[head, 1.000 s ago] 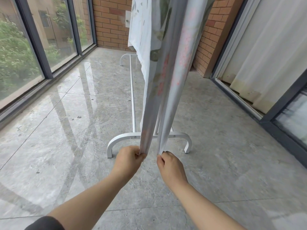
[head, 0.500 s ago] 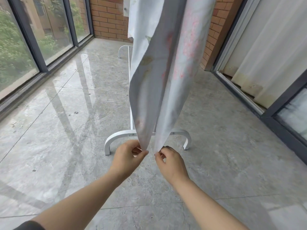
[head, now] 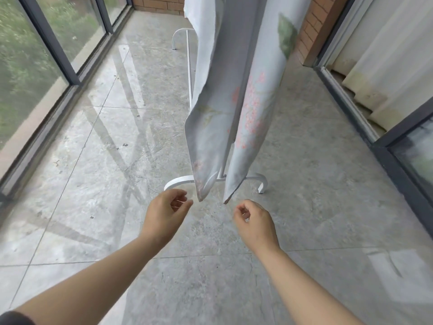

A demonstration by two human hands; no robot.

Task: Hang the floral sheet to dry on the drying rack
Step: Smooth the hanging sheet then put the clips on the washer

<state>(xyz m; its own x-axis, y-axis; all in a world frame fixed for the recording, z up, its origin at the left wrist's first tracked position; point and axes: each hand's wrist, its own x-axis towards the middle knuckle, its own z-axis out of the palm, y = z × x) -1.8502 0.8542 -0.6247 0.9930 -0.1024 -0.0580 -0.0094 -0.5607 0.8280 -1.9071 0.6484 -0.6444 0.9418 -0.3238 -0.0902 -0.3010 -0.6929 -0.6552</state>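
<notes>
The floral sheet (head: pixel 236 90), pale blue-grey with pink blossoms and a green leaf, hangs down from the top of the frame over the white drying rack (head: pixel 261 182). Its two lower corners dangle free just above the rack's curved foot. My left hand (head: pixel 165 215) sits a little left of the left corner, fingers loosely curled, holding nothing. Just below and right of the right corner is my right hand (head: pixel 254 222), loosely curled too and apart from the cloth. The rack's top bar is out of view.
Grey glossy floor tiles (head: pixel 93 160) stretch all round the rack. Tall windows with dark frames (head: pixel 58 50) run along the left. A brick wall (head: pixel 309 31) stands behind, and a sliding door with a pale curtain (head: pixel 379 66) lines the right side.
Both hands let go of the sheet's lower corners and drew slightly apart and back. The sheet now hangs free and has spread wider. The view has tilted downward.
</notes>
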